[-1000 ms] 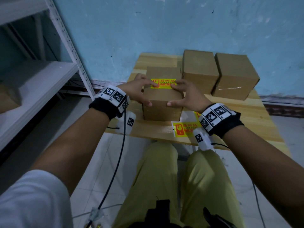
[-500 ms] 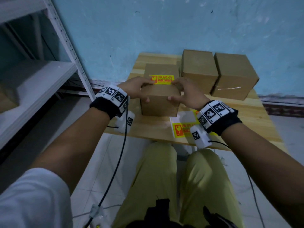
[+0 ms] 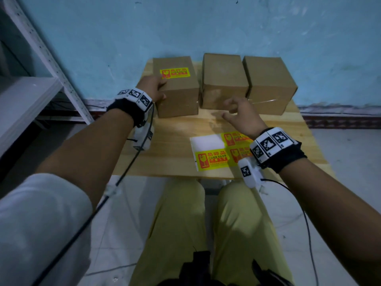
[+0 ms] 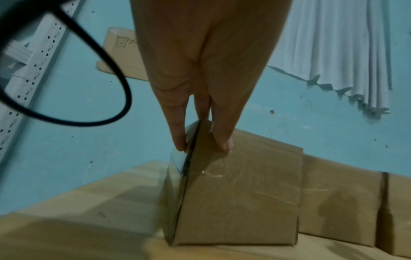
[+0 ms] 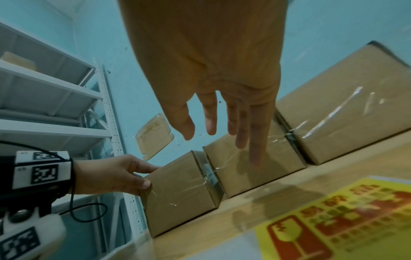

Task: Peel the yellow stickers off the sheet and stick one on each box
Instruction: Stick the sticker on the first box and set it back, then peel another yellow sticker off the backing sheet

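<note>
Three brown cardboard boxes stand in a row at the back of the wooden table. The left box carries a yellow sticker on top; the middle box and right box have bare tops. My left hand grips the left box's near-left top corner, its fingers straddling the edge. My right hand hovers with loosely spread fingers in front of the middle box and holds nothing. The sticker sheet lies near the table's front, partly under my right wrist.
A white metal shelving rack stands to the left of the table. A blue wall runs close behind the boxes. My knees sit under the table's front edge, and a black cable hangs from my left wrist.
The stickered box went from the table's middle to the back left, beside the other two. My right hand let go of it and drew back; my left hand still holds it.
</note>
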